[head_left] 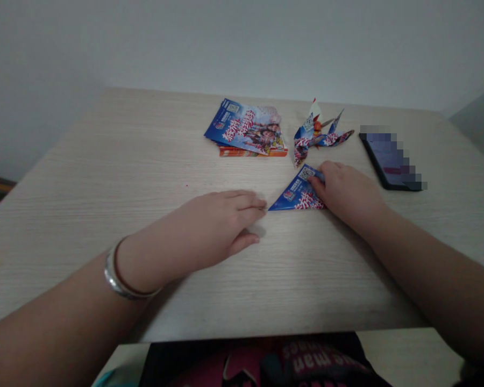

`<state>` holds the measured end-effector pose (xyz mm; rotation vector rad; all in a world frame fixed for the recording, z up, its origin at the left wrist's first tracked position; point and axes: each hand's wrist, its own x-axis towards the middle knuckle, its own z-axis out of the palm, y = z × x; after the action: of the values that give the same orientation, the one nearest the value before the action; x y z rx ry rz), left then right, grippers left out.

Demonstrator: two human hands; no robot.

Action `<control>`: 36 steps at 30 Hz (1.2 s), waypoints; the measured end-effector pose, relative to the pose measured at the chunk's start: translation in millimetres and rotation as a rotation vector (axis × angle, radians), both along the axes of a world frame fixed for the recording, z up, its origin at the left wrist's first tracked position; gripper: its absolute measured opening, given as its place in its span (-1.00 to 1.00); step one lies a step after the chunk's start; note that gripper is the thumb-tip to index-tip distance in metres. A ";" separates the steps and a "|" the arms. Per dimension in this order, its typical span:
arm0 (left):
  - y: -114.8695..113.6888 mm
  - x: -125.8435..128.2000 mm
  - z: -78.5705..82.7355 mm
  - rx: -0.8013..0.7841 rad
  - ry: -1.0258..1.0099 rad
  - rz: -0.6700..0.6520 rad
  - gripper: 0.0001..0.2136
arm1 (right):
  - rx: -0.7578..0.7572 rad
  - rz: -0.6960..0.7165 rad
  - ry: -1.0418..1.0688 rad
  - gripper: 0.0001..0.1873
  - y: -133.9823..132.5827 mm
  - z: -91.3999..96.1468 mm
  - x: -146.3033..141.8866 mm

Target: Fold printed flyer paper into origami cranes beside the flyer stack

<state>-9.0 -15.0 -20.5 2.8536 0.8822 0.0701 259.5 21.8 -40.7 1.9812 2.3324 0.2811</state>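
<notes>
"Folded paper triangle [292,198], blue with red-and-white lettering: where does it lie?"

"On the table [145,156], right of the middle. The right hand [349,191] has its thumb and curled fingers closed on the right end."

"And the left hand [226,226]?"

"Loosely open and holding nothing, fingers stretched out, thumb apart, tips just beside the triangle's left point."

"Farther out?"

"A pointed paper shape [304,141] on the far side, a stack of leaflets [242,129] left of that, and a dark phone [391,161] to the right, partly pixelated."

"What's the surface like?"

"Pale, with fine streaks like wood grain running left to right, and a tiny red speck [186,185] on the left. Beyond the far edge rises a plain, greyish wall [266,48], dimly lit."
</notes>
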 end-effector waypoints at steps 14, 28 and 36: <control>5.8 13.4 -28.1 0.099 -0.024 -0.043 -0.46 | 0.017 0.006 -0.021 -0.61 -1.7 -0.6 0.8; -2.4 15.0 -28.1 0.160 -0.012 -0.052 -0.45 | -0.005 0.009 0.027 -0.61 0.7 2.3 2.4; -5.0 19.2 -26.3 0.185 -0.028 -0.026 -0.45 | -0.033 -0.016 0.025 -0.61 1.7 5.4 -2.2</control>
<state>10.2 -20.1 -46.8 3.0249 0.8760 0.1974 257.3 23.5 -35.3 1.9986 2.3195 0.2160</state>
